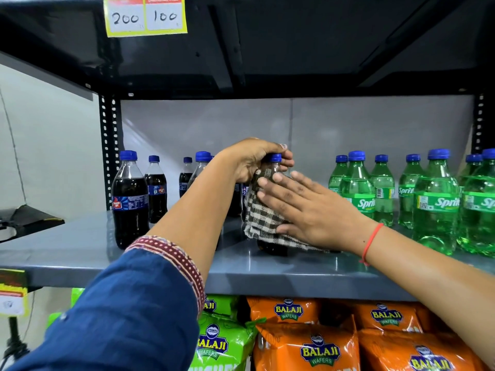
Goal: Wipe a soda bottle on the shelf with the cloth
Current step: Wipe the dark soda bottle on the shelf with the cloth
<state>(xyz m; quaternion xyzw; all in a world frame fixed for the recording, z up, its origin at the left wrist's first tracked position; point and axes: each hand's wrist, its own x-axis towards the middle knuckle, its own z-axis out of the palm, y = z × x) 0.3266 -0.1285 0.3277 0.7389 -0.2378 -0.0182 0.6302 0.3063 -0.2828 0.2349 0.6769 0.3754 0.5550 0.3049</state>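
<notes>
A dark cola bottle (271,247) with a blue cap stands in the middle of the grey shelf (267,274). My left hand (254,159) grips its neck and cap from above. A brown-and-white checked cloth (263,218) is wrapped over the bottle's front and right side. My right hand (308,207) lies flat on the cloth, fingers spread, and presses it against the bottle. Most of the bottle's body is hidden by the cloth and my hands.
More cola bottles (130,199) stand at the left of the shelf and behind my left arm. Several green Sprite bottles (434,202) crowd the right. Orange and green wafer bags (308,344) fill the shelf below. A yellow price tag (146,16) hangs above.
</notes>
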